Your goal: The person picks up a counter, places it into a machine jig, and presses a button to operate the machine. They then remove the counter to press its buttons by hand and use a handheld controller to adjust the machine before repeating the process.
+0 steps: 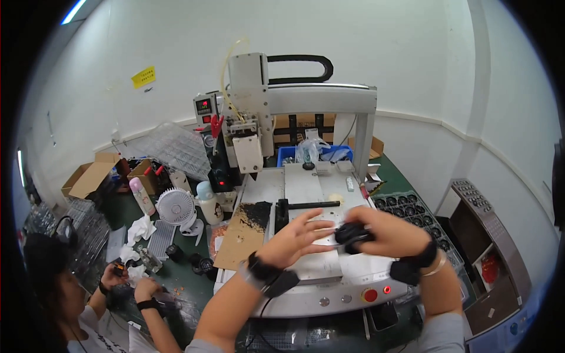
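My right hand is closed around a small black part, rounded and slightly blurred, whose exact kind I cannot make out. To its left, my left hand has its fingers spread and holds nothing; the fingertips come close to the black part. Both hands are above the white bed of a bench machine. On that bed, just behind my left hand, stands a black fixture with a bar reaching right. Dark bands wrap both of my wrists.
A brown board with black residue lies left of the bed. Beyond it are a white fan and bottles. Trays of black round parts stand at right. A red button sits up front. A co-worker's hands handle a small item at left.
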A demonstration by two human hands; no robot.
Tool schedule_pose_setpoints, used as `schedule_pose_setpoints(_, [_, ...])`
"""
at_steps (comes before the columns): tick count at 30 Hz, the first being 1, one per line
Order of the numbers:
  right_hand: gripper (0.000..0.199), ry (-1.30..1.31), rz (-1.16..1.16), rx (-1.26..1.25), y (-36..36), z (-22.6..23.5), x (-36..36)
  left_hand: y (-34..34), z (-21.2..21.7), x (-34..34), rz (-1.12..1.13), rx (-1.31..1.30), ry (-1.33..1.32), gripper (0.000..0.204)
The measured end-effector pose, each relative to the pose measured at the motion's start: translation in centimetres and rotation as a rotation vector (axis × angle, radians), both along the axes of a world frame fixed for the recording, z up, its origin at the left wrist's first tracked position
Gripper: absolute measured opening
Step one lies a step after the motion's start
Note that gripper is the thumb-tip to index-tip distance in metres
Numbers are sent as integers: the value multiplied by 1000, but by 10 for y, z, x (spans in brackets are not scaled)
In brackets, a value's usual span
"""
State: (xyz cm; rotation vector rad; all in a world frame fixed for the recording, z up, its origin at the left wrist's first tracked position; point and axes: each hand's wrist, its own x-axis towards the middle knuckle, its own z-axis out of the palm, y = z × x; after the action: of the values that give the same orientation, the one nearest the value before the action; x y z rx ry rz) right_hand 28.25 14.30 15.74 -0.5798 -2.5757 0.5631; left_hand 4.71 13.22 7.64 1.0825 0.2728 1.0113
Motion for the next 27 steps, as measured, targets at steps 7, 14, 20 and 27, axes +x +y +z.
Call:
schedule_pose_setpoints(7, [49,236,21,59,24,-19,-67,17,-12,-11,-87,-81,-143,38])
schedule_pose_setpoints(14, [61,319,16,317,15,-50,-81,-3,-15,4,297,-203,-215,27])
schedule_pose_setpoints(20, [62,230,81,160,33,-67,-69,0,-26,5,181,-270,-308,27])
schedule_pose_setpoints(27, [68,268,67,169,30,-70,-68,-3,-28,4,187,-224,-140,36])
